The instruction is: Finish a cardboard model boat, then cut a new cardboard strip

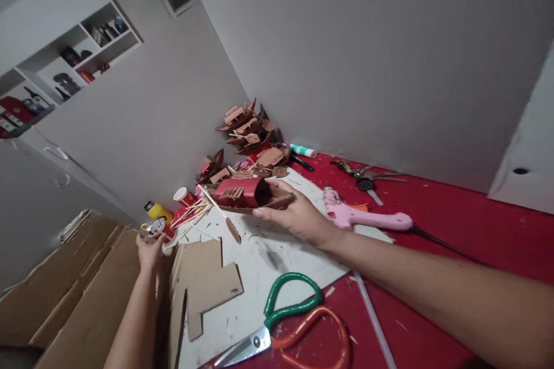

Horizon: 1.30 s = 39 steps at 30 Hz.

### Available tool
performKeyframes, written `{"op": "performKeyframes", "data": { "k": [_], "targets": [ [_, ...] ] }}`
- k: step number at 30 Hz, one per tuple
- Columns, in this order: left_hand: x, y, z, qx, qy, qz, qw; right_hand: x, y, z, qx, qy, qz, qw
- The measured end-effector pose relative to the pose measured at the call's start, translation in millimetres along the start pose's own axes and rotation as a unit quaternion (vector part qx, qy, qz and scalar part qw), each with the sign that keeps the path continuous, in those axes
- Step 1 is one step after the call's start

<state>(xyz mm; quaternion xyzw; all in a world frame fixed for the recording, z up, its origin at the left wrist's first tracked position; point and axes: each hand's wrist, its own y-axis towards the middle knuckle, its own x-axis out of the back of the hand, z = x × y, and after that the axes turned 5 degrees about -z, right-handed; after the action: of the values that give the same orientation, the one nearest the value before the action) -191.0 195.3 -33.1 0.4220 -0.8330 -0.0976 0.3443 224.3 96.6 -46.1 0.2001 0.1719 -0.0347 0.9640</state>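
My right hand [294,216] is closed around the hull of a small cardboard model boat [242,193] with a red curved canopy, held above the white sheet. A thin stick oar with a brown blade [234,230] slants down from the boat's side. At the left, my left hand [150,251] grips a red and white paper cup [167,233] with its fingers on either side. The cup's contents are too small to make out. Close to the cup are a yellow bottle [158,211] and another paper cup [184,196].
Green-and-orange-handled scissors [262,339] lie in front beside cut cardboard [212,285]. A pink glue gun [367,217] with a cord is at the right, near keys [367,184]. Several finished model boats [246,127] are piled against the wall. Cardboard boxes [82,294] stand at the left.
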Motion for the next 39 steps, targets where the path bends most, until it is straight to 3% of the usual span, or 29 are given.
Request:
{"op": "performKeyframes", "data": {
  "k": [4, 10, 16, 21, 30, 33, 39],
  "targets": [
    [21.1, -39, -20, 0.006, -0.096, 0.002, 0.995, -1, 2, 7, -0.004, 0.063, 0.035, 0.997],
    [45.8, -130, -57, 0.033, -0.257, 0.109, 0.960, -6, -6, 17, -0.080, 0.078, 0.102, 0.989],
    [71.4, -192, -84, 0.129, -0.401, 0.207, 0.883, -11, -14, 20, -0.091, 0.087, 0.214, 0.969],
    [75.3, -203, -82, 0.171, -0.465, 0.247, 0.832, -6, -6, 20, -0.093, 0.078, 0.259, 0.958],
    [66.4, -214, -82, 0.152, -0.549, 0.341, 0.747, 5, 4, 19, -0.118, 0.022, 0.282, 0.952],
    [64.2, -219, -80, 0.147, -0.548, 0.356, 0.743, 5, 4, 18, -0.125, 0.013, 0.296, 0.947],
    [62.3, -225, -82, 0.144, -0.513, 0.326, 0.781, 5, 0, 20, -0.116, 0.012, 0.336, 0.934]
  ]
}}
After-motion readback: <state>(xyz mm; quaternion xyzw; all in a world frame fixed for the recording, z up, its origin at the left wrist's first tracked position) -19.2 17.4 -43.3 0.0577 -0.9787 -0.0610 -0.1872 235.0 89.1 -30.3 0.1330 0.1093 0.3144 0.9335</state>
